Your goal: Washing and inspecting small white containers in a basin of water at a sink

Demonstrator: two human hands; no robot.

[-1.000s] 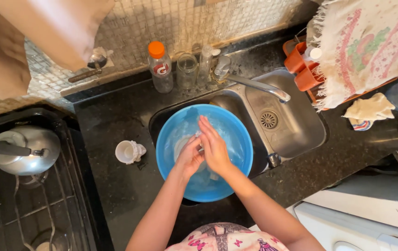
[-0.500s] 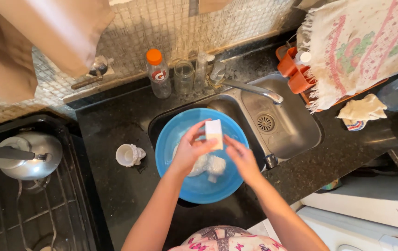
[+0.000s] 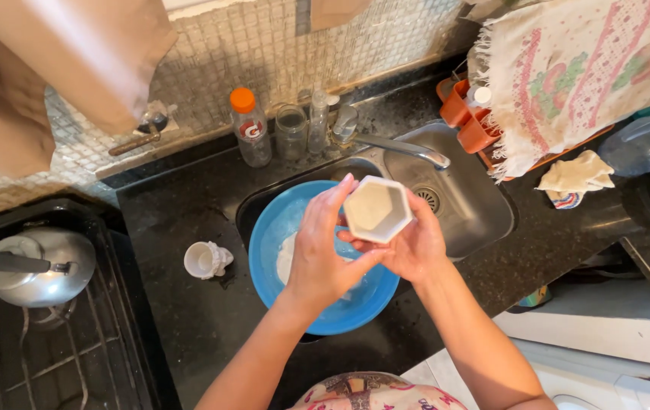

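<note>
I see both hands raised over the blue basin [image 3: 317, 304], which sits in the sink [image 3: 476, 220]. My left hand [image 3: 321, 254] and right hand [image 3: 416, 247] together hold a white six-sided cup [image 3: 376, 209], fingers clamped on its sides, open mouth facing up. A second white cup [image 3: 207, 260] lies tipped on the dark table [image 3: 173, 212], left of the basin. A kettle [image 3: 36, 266] stands far left.

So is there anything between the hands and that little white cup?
No, nothing is in the way. Both hands already hold the white six-sided cup: the left hand grips its left side and the right hand cradles it from beneath, above the blue basin in the sink.
</note>
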